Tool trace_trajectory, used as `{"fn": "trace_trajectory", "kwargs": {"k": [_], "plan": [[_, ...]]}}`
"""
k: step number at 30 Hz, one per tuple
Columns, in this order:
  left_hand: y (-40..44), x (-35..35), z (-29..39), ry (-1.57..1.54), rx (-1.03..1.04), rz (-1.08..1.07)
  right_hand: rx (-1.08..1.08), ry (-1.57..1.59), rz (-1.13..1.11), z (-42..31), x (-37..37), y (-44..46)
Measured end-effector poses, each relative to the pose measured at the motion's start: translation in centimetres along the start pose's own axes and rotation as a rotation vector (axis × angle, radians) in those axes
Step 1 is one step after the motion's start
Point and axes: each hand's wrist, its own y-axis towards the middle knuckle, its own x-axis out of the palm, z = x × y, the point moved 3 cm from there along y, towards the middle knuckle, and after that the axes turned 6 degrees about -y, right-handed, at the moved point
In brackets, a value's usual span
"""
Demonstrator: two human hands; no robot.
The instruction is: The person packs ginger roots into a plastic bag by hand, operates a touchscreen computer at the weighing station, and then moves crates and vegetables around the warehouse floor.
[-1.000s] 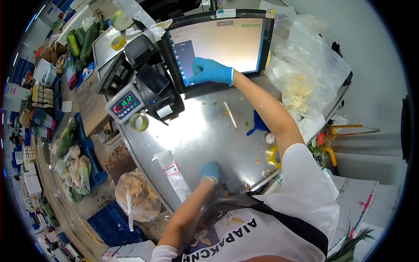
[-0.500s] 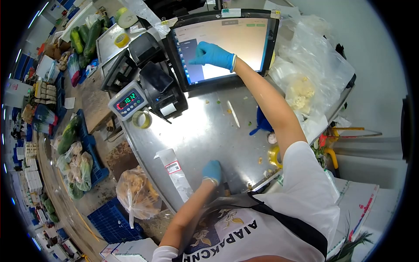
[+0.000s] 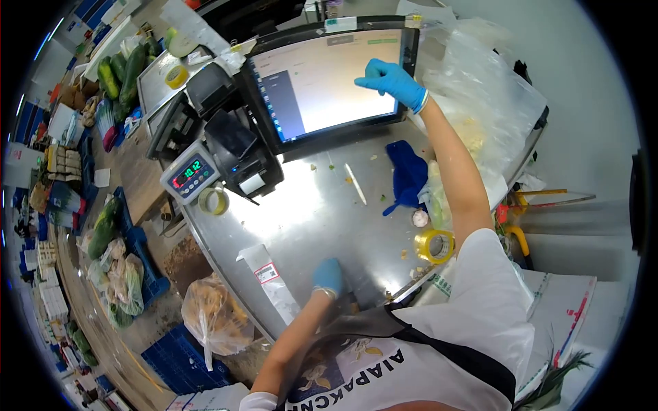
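Observation:
My right hand, in a blue glove, is raised in front of the right part of the monitor screen. Its index finger points left while the other fingers curl, and it holds nothing. Whether the fingertip touches the glass I cannot tell. My left hand, also gloved, rests on the metal table in a compact, closed shape, with no object visible in it. To its left lies a white strip with a printed label.
Left of the monitor stand a scale display and a black label printer. A white pen, blue cloth, garlic bulb and yellow tape roll lie on the table. Clear plastic bags sit at right.
My right hand has moved from the screen's left side to its right side. The view has shifted slightly, uncovering more of the blue cloth and tape roll. My left hand stays on the table.

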Motion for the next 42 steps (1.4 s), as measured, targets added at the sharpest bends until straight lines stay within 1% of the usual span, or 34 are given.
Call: {"fn": "trace_trajectory", "kwargs": {"k": [5, 8, 11, 13, 16, 19, 20, 21, 22, 23, 24, 25, 26, 27, 29, 32, 34, 35, 36, 37, 38, 39, 40, 41, 42], "plan": [[-0.1, -0.3, 0.3, 0.02, -0.021, -0.041, 0.052, -0.084, 0.098, 1.1, -4.5, 1.4], [0.1, 0.6, -0.2, 0.079, -0.047, -0.062, 0.021, -0.08, 0.089, 2.0, -5.5, 2.2], [0.4, -0.3, 0.7, 0.139, -0.014, -0.092, 0.02, 0.03, 0.097, 1.0, -5.8, 0.9], [0.1, -1.2, 1.4, 0.149, -0.001, -0.129, 0.049, 0.169, 0.084, 1.1, -5.2, -0.9], [-0.1, -0.1, 0.7, 0.127, 0.009, -0.11, 0.1, 0.33, 0.052, 1.0, -1.8, -5.1], [0.0, 0.3, 0.3, 0.15, -0.007, -0.158, 0.223, 0.331, -0.026, -1.1, 3.3, -10.9], [0.6, 1.2, -0.4, 0.17, 0.065, -0.056, 0.251, 0.311, -0.086, -1.9, 5.0, -12.8], [0.4, 2.4, -1.4, 0.181, 0.113, 0.032, 0.294, 0.403, -0.131, 0.1, 7.8, -14.8], [0.4, 2.5, -1.3, 0.185, 0.107, -0.102, 0.36, 0.502, -0.198, 1.7, 11.4, -18.0], [0.2, 2.9, -1.6, 0.127, 0.026, -0.103, 0.475, 0.512, -0.244, 1.4, 14.1, -20.6], [1.0, 4.7, -2.9, 0.198, 0.115, -0.067, 0.471, 0.523, -0.295, 1.4, 16.8, -22.9], [1.0, 4.3, -3.1, 0.042, -0.005, 0.008, 0.474, 0.52, -0.306, 1.5, 19.3, -24.7], [0.0, 3.3, -2.9, 0.036, 0.017, 0.006, 0.476, 0.518, -0.308, 1.3, 21.4, -26.8], [-0.8, 2.4, -2.7, -0.013, -0.021, 0.023, 0.502, 0.517, -0.339, 0.5, 22.9, -28.8], [-3.7, 1.4, -2.4, -0.107, 0.058, 0.086, 0.526, 0.502, -0.361, -1.3, 24.3, -30.6], [-10.0, -0.8, -3.6, -0.582, 0.082, 0.369, 0.537, 0.386, -0.402, -1.9, 26.1, -32.8], [-14.6, -3.9, -8.8, -0.508, -0.145, 1.047, 0.41, 0.334, -0.425, -2.4, 28.8, -33.8], [-15.2, -4.4, -11.3, -0.412, -0.303, 1.104, 0.343, 0.306, -0.427, -2.5, 30.2, -34.1], [-15.1, -4.9, -13.5, -0.313, -0.454, 1.169, 0.36, 0.279, -0.484, -2.5, 32.0, -34.4], [-14.2, -4.5, -15.4, -0.261, -0.527, 1.108, 0.359, 0.248, -0.532, -2.9, 33.8, -33.8], [-13.0, -4.3, -17.0, -0.209, -0.595, 1.058, 0.279, 0.174, -0.535, -4.4, 35.4, -32.6], [-11.7, -4.8, -17.8, -0.213, -0.707, 0.818, 0.203, 0.095, -0.531, -6.5, 36.8, -31.8], [-10.8, -4.1, -18.5, -0.155, -0.663, 0.742, 0.274, 0.226, -0.553, -9.6, 37.2, -31.2], [-10.9, -4.1, -18.5, -0.205, -0.541, 0.792, 0.195, 0.146, -0.518, -10.0, 38.8, -30.5], [-10.1, -3.4, -19.1, -0.18, -0.504, 0.809, 0.04, 0.067, -0.462, -9.6, 40.5, -29.9]]}}
